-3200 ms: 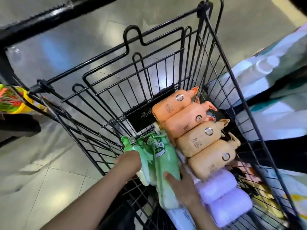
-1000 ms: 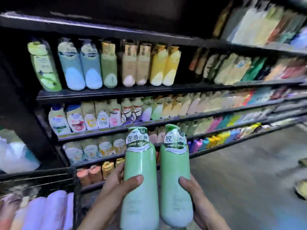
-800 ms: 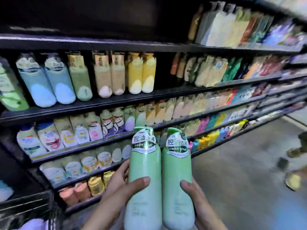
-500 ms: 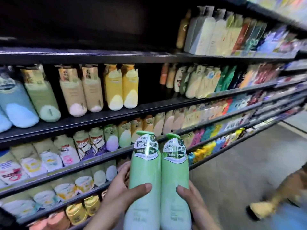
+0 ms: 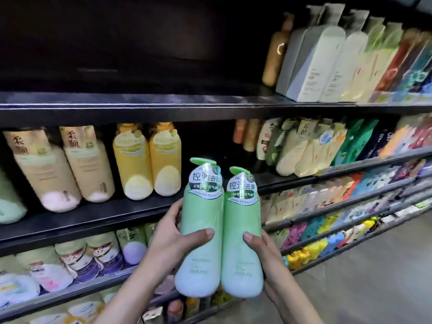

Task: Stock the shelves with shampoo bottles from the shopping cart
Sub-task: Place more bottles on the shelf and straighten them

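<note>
A shop aisle with dark shelves fills my view. In front of them I hold two green bottles upright and side by side, touching: the left bottle [image 5: 199, 232] in my left hand [image 5: 171, 237], the right bottle [image 5: 242, 239] in my right hand [image 5: 264, 251]. Each grip is wrapped round its bottle's lower body, thumb across the front, fingers behind.

Just behind the bottle tops is a dark gap [image 5: 205, 146] on the middle shelf [image 5: 98, 216], between the yellow bottles [image 5: 147, 160] and the mixed bottles [image 5: 280, 146] to the right. The gap looks free, though it is too dark to be sure.

I judge this the carry-to-shelf step, placing not yet done. Next I need to lift both bottles above the shelf edge, push them into the gap and set them down standing.
</note>
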The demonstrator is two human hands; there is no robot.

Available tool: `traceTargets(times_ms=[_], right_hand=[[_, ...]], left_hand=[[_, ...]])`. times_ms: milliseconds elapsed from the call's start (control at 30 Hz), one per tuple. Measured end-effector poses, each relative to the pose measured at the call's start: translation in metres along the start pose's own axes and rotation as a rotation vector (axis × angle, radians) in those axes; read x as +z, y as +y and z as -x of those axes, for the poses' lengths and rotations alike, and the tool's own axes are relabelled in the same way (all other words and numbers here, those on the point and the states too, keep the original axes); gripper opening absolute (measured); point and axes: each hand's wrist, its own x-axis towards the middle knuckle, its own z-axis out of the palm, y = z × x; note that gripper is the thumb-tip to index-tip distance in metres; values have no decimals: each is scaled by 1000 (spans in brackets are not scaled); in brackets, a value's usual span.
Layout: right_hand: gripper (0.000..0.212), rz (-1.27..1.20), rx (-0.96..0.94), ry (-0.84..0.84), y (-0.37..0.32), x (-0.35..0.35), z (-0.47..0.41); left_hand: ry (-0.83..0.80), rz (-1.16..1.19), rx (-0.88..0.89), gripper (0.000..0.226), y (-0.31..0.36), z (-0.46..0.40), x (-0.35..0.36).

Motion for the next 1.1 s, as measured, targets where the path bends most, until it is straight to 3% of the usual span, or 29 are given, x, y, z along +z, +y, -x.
traceTargets(times_ms=[200, 367, 600, 767, 900, 967, 1100], right_hand=[[94, 57, -35, -112, -31, -22, -90], [77, 172, -106, -140, -57, -33, -163], [56, 274, -158, -223, -64, -39, -224], [59, 261, -115, -281, -59, -38, -247], [72, 387, -103, -397, -65, -45, -261], [76, 521, -79, -365, -63, -53, -262], [81, 767, -200, -133, -46, -52, -245]], left_hand=[[160, -150, 62, 85, 3, -69, 27], [294, -336, 86, 88, 8, -122, 38], [495, -472, 26, 70, -5, -166, 51], [518, -465, -36, 60, -11, -178, 46], [499, -464, 68, 74, -16, -186, 42], [523, -489, 11, 66, -21, -184, 47], [705, -553, 0, 71, -53, -178, 61]])
